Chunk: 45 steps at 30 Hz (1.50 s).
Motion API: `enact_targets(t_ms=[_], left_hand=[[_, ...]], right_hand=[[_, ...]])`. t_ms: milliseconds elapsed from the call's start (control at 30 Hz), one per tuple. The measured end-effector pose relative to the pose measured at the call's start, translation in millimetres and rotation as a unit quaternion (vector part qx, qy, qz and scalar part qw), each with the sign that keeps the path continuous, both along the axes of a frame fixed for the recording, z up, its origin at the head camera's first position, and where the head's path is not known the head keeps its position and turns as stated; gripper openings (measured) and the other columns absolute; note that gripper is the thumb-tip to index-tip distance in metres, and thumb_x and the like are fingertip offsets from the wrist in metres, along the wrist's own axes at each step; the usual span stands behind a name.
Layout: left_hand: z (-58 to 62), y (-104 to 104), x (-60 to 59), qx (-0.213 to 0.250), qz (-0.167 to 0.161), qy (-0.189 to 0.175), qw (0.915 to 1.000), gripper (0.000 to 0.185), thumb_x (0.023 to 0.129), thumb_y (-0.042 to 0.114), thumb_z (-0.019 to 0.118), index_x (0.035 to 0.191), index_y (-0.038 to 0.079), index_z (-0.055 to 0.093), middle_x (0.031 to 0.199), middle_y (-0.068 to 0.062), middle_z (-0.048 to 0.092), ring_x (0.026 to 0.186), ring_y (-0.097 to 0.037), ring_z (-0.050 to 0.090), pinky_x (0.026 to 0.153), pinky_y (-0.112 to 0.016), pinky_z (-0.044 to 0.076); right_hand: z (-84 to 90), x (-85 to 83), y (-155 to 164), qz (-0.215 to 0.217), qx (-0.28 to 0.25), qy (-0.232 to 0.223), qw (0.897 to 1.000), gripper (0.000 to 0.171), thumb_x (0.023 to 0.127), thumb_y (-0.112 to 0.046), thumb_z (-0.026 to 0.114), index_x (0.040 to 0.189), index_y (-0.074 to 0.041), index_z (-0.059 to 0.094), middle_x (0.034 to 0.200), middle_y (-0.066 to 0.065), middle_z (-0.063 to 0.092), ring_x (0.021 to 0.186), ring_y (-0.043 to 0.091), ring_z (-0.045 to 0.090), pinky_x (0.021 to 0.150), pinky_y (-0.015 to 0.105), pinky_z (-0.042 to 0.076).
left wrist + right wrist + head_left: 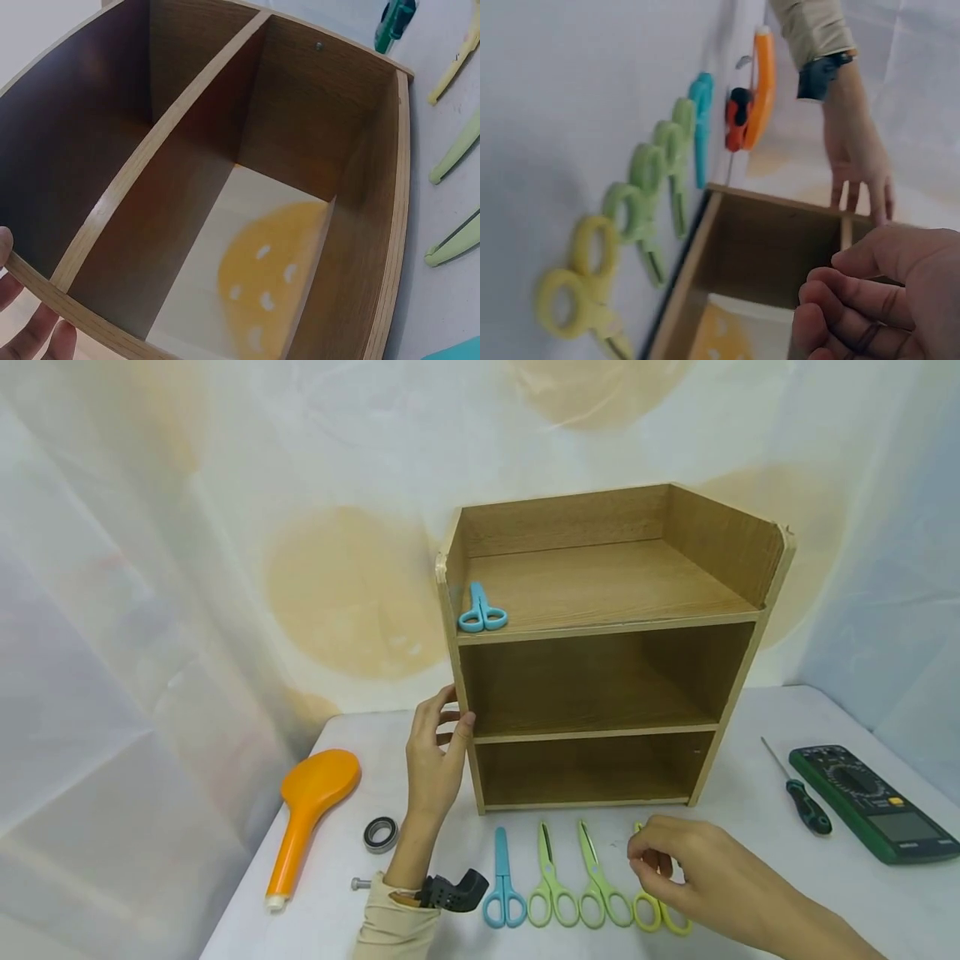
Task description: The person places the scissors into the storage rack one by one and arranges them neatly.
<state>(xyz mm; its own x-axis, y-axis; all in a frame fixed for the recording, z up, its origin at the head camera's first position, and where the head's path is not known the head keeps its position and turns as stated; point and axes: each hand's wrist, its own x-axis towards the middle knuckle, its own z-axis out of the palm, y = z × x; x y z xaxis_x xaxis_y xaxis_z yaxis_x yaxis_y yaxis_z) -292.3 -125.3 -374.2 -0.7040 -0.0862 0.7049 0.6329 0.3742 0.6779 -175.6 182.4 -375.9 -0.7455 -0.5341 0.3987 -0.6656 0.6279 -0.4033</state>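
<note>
My left hand [437, 760] grips the left side panel of a small wooden shelf [596, 732], thumb at the front edge and fingers along the outside. The left wrist view shows these fingertips [30, 337] at the panel's edge. Over the yellow scissors [660, 914] hovers my right hand [697, 868], fingers loosely curled, nothing visible between them. To its left lie light green scissors [552, 893], a second green pair [603, 897] and blue scissors [502, 893], in a row before the shelf. Another blue pair [480, 612] rests on the shelf's top board, at the left.
Left on the table are an orange paddle-shaped object [307, 810], a ring bearing [380, 834] and a small metal bolt [360, 883]. At the right lie a screwdriver [806, 802] and a green-edged multimeter [873, 802]. A red-and-black handle [738, 120] shows in the right wrist view.
</note>
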Motion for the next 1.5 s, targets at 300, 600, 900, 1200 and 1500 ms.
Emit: enact_targets(t_ms=[300, 600, 900, 1200, 1500], left_hand=[[1.3, -0.5, -0.8, 0.0, -0.002, -0.011, 0.9999, 0.047, 0.1, 0.036, 0.062, 0.143, 0.021, 0.053, 0.129, 0.002, 0.055, 0.108, -0.014, 0.062, 0.083, -0.038, 0.056], [1.2, 0.8, -2.1, 0.003, 0.001, -0.008, 1.0, 0.046, 0.1, 0.032, 0.063, 0.143, 0.019, 0.054, 0.129, 0.0, 0.056, 0.107, -0.015, 0.063, 0.083, -0.039, 0.056], [3.1, -0.4, -3.2, 0.0, -0.003, -0.004, 1.0, 0.047, 0.1, 0.031, 0.063, 0.144, 0.019, 0.053, 0.131, 0.001, 0.055, 0.108, -0.019, 0.062, 0.083, -0.041, 0.056], [1.5, -1.3, -2.1, -0.001, -0.002, -0.005, 1.0, 0.046, 0.1, 0.029, 0.063, 0.144, 0.019, 0.053, 0.131, 0.001, 0.055, 0.109, -0.018, 0.062, 0.083, -0.038, 0.056], [0.5, 0.1, -2.7, 0.01, -0.015, -0.006, 0.9998, 0.048, 0.099, 0.03, 0.064, 0.145, 0.02, 0.052, 0.132, -0.001, 0.054, 0.109, -0.017, 0.061, 0.083, -0.041, 0.055]], right_hand=[[-21.3, 3.5, 15.1, -0.048, 0.018, -0.031, 0.998, 0.021, 0.083, -0.006, 0.078, 0.087, -0.024, 0.069, 0.075, -0.023, 0.048, 0.068, -0.004, 0.047, 0.054, 0.018, 0.045], [-33.5, -1.3, 28.0, -0.065, 0.043, -0.015, 0.997, 0.017, 0.081, -0.006, 0.078, 0.086, -0.021, 0.07, 0.075, -0.023, 0.048, 0.066, -0.004, 0.047, 0.053, 0.018, 0.045], [-46.4, -3.6, 34.4, -0.088, 0.068, -0.056, 0.992, 0.012, 0.083, -0.009, 0.077, 0.086, -0.019, 0.072, 0.074, -0.021, 0.051, 0.066, -0.002, 0.047, 0.053, 0.019, 0.046], [-60.6, -2.8, 39.8, -0.105, 0.087, -0.093, 0.986, 0.012, 0.082, -0.01, 0.078, 0.084, -0.019, 0.07, 0.072, -0.018, 0.05, 0.065, -0.001, 0.045, 0.053, 0.02, 0.044], [-69.1, -1.6, 41.4, -0.127, 0.116, -0.121, 0.978, 0.013, 0.083, -0.018, 0.08, 0.08, -0.022, 0.068, 0.068, -0.017, 0.047, 0.062, 0.0, 0.042, 0.053, 0.021, 0.041]])
